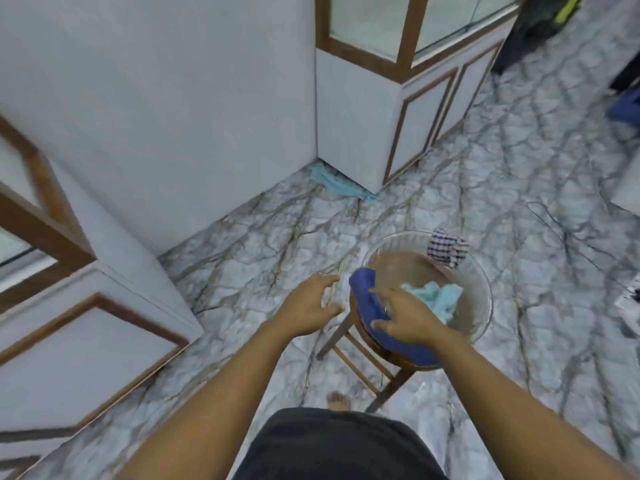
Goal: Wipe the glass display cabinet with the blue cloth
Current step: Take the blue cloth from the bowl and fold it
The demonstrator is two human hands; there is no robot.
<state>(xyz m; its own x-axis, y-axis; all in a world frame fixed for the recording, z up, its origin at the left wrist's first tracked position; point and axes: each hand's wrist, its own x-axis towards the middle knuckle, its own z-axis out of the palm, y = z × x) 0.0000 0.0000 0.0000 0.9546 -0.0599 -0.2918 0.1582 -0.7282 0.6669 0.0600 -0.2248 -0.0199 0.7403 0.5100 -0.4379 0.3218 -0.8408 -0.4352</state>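
Head: bowl (486, 289) with blue cloth (363, 289), rag (446, 251)

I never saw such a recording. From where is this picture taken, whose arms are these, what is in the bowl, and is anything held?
There is no machine here: a person wears a camera on the head, so the picture looks forward and down at their own arms. The left hand hovers beside the glass bowl, fingers loose, holding nothing. The right hand rests with spread fingers on the dark blue cloth, which hangs over the bowl's near rim. The bowl stands on a wooden stool. Inside lies a light blue cloth; a checked cloth hangs on the far rim. Nothing seems gripped yet. The glass display cabinet stands behind, on the marble floor.
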